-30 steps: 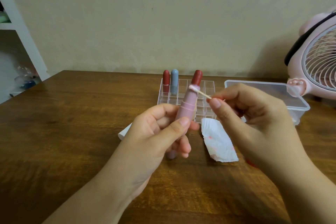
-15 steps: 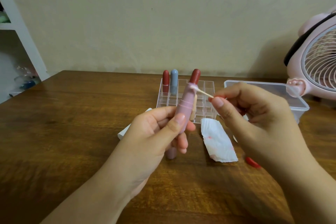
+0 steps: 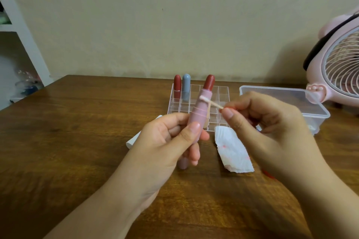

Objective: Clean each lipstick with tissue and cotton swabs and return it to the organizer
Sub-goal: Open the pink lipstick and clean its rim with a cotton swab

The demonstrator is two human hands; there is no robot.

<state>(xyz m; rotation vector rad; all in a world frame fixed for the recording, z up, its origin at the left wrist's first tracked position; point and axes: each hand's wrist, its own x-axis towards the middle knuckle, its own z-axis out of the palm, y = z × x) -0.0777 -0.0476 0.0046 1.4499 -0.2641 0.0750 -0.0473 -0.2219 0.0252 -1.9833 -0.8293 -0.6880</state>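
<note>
Swabbing lipstick (image 3: 198,110) rim w/ cotton swab (image 3: 210,102), table (image 3: 77,141) front open

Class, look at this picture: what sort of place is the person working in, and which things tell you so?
Probably a room at home, not a shop: a wooden table against a plain wall, a pink desk fan, and a clear lipstick organizer.

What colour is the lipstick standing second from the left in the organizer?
Grey-blue lipstick, seen best in the head view, beside a dark red one.
</note>
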